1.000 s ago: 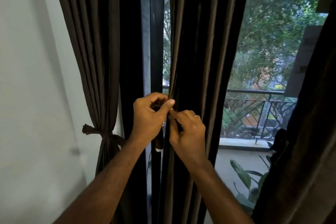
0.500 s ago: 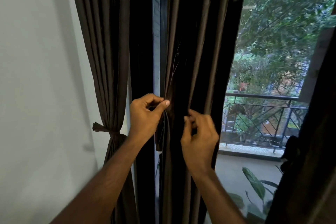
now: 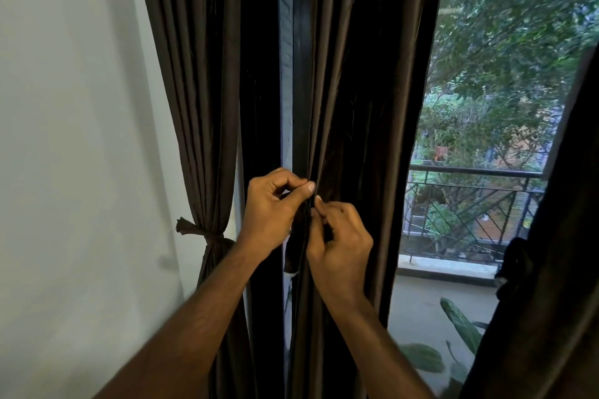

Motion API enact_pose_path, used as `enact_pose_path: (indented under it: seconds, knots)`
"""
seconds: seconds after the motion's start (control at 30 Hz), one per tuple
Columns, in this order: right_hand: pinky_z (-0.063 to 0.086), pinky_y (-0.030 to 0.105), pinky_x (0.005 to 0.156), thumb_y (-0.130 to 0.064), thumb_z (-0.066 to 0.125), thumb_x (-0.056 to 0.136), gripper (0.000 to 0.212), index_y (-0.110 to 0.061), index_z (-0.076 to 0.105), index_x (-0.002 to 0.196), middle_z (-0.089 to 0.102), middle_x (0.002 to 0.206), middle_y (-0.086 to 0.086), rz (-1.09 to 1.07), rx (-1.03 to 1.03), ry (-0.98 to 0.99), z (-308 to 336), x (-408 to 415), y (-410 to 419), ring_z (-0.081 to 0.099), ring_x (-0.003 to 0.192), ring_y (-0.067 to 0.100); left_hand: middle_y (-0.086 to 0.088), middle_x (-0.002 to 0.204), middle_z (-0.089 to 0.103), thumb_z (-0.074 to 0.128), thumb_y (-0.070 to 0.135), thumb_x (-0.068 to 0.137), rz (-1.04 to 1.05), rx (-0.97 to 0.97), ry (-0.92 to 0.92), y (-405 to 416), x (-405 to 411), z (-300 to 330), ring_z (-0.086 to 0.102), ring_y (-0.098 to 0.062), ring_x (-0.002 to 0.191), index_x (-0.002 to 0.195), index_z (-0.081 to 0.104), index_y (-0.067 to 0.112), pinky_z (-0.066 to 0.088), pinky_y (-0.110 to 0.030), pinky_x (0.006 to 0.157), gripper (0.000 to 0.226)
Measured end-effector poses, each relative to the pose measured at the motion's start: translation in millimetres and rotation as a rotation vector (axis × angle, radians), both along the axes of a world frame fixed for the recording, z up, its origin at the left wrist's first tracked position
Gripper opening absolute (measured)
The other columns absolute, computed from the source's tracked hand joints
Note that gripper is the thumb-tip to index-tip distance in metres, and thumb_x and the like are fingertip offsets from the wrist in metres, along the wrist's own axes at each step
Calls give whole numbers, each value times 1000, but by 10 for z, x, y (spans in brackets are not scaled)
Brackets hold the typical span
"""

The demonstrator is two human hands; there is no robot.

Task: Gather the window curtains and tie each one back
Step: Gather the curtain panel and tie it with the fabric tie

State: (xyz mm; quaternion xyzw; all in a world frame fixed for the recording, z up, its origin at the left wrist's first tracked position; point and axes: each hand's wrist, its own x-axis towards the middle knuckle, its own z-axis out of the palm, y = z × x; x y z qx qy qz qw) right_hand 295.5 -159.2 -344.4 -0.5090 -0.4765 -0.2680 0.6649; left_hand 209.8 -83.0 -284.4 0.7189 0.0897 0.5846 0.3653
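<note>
A dark brown middle curtain [image 3: 363, 107] hangs gathered in front of the window. My left hand [image 3: 270, 214] pinches a dark tie strip [image 3: 293, 253] at the curtain's left edge, thumb on top, and the strip's end dangles below. My right hand [image 3: 340, 236] is curled close beside it, pinching the fabric or strip at the same spot. To the left, another brown curtain [image 3: 201, 91] is tied back with a knotted band [image 3: 197, 232].
A white wall [image 3: 71, 139] fills the left. A third dark curtain [image 3: 551, 269] hangs at the right edge. Through the glass there is a balcony railing [image 3: 470, 204], trees and leafy plants [image 3: 460, 327]. The dark window frame [image 3: 299, 58] stands between the curtains.
My right hand moved left and back to meet my left hand at the curtain's edge. The view shifted slightly right and closer.
</note>
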Motion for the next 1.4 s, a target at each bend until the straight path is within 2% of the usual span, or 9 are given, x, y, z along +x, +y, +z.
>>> enact_pose_path:
  seconds: [0.27,0.5,0.6,0.7,0.87,0.97,1.13,1.23,1.4]
  knots:
    - [57,38,68,-1,66,92,13,-4,75,101,66,93,3,2,-15,1,27,-16,5,65,80,16,-14,77,67,76,3,86,-44,17,36,-39,6,31,68,-22,76,75,72,-1,55,-31,78,12]
    - [57,40,74,-3,63,93,17,-5,75,105,66,97,4,20,-79,-34,28,16,27,66,86,20,-5,73,66,82,7,82,61,121,65,-28,46,60,67,-19,69,75,71,0,56,-31,67,14]
    - [58,34,77,-3,67,91,18,-7,77,106,68,97,1,32,-129,-69,96,42,-61,66,88,15,-3,72,64,79,5,84,112,115,61,28,49,50,65,-19,69,73,69,2,56,-35,67,16]
    - [53,23,81,-3,71,90,19,-6,75,108,64,100,3,-49,-34,-89,141,77,-244,63,90,14,-3,72,64,78,4,85,139,113,62,64,60,45,64,-19,69,73,67,4,55,-32,68,16]
    - [45,14,88,-11,76,90,38,-5,62,125,51,116,10,-195,46,129,212,314,-418,55,101,18,-4,71,65,77,4,86,141,114,53,3,148,25,64,-16,69,78,67,5,52,-20,69,12]
    - [41,10,84,-12,73,92,34,-6,61,124,56,112,4,-225,25,155,212,432,-399,55,96,17,3,70,61,77,4,85,144,83,42,-16,190,16,61,-5,68,86,69,8,49,-14,70,10]
    - [51,28,78,-6,67,95,16,-9,72,110,65,95,-1,-197,28,150,134,478,-296,62,86,17,0,78,69,78,5,85,119,78,31,-14,239,6,68,-9,77,96,75,8,54,-19,77,11]
    - [53,35,73,-9,67,94,17,-5,75,109,67,91,3,-187,6,-42,67,421,-242,62,82,21,-2,83,71,76,4,86,100,103,22,-14,251,6,69,-14,81,93,76,3,54,-23,78,7]
    - [54,43,64,-15,65,96,19,-9,76,110,63,85,2,-162,-21,-49,3,360,-109,62,74,22,4,86,72,73,1,88,80,162,22,-67,251,-6,70,-12,85,94,77,6,55,-22,80,8]
